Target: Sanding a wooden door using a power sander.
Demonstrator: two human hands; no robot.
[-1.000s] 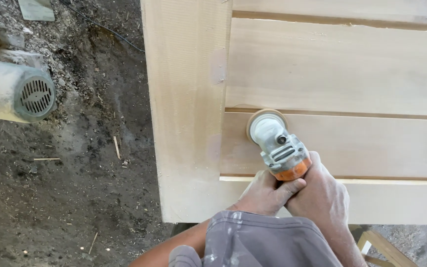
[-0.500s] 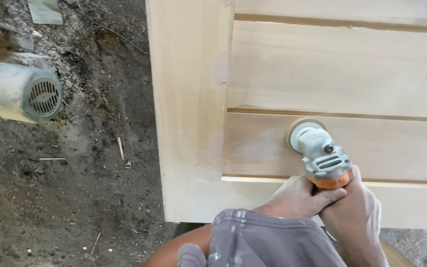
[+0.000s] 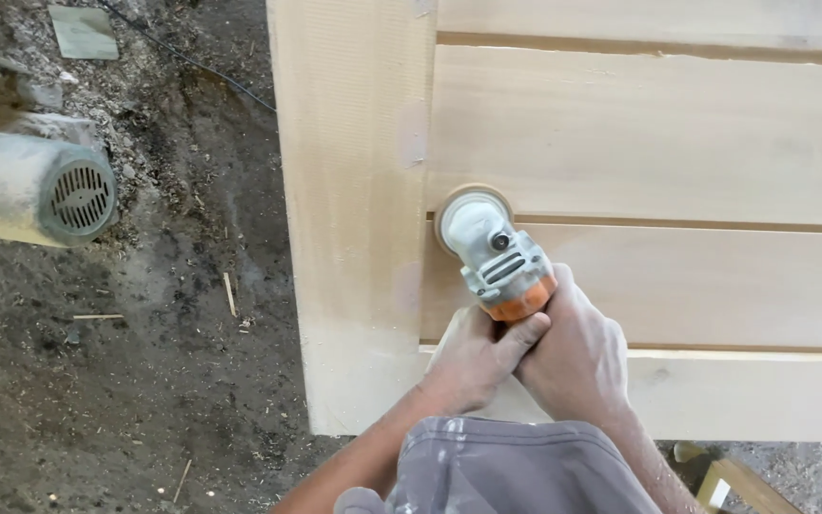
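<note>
Left hand [image 3: 473, 366]: closed around the rear body of the angle grinder [image 3: 497, 257], thumb laid up against the orange collar; dusted with fine wood powder.

Right hand [image 3: 577, 357]: closed over the same rear body from the other side, fingers wrapped beneath and hidden; pressed against the left hand, so that the tool is gripped by both.

Angle grinder: grey housing, orange band at the grip end, round sanding disc at the head. The disc is laid flat on the wooden door panel [image 3: 639, 143], across the groove between two horizontal boards, just beside the upright stile [image 3: 354, 190].

Wooden door panel: pale, unfinished, laid horizontally above a dirt floor [image 3: 145, 381] strewn with sawdust and splinters.

Electric motor [image 3: 35, 190]: dusty, with a vented end cap, set on the ground well apart from the panel, at the left.

Grey garment [image 3: 516, 471]: seen at the lower edge, speckled with pale spots.

Change noted against half a second earlier: the grinder head is found further left along the groove, nearer the stile; both hands are carried with it, grip unchanged.
</note>
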